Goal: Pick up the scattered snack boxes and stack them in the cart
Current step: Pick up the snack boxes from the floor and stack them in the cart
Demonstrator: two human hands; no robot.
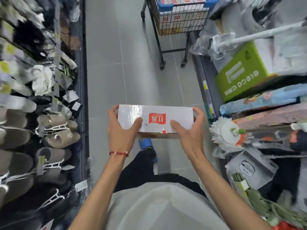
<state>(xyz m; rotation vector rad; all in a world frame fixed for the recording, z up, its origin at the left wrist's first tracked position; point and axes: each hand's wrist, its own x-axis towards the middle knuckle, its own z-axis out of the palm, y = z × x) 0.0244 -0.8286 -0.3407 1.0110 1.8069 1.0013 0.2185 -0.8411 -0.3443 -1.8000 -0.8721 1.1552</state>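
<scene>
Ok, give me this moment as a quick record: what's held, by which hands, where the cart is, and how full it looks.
held item: white snack box, red logo on top
left hand: gripping the box's left end, thumb on top
right hand: gripping the box's right end, thumb on top
box position: level, above the aisle floor
cart: ahead in the aisle, apart from the box
cart contents: similar boxes stacked inside, reaching near the rim
floor between: no loose boxes visible

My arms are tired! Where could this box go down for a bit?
The grey floor between you and the cart is bare. The cart already holds boxes. Both sides are crowded: slippers hang left, a mop and green carton sit right.
</scene>
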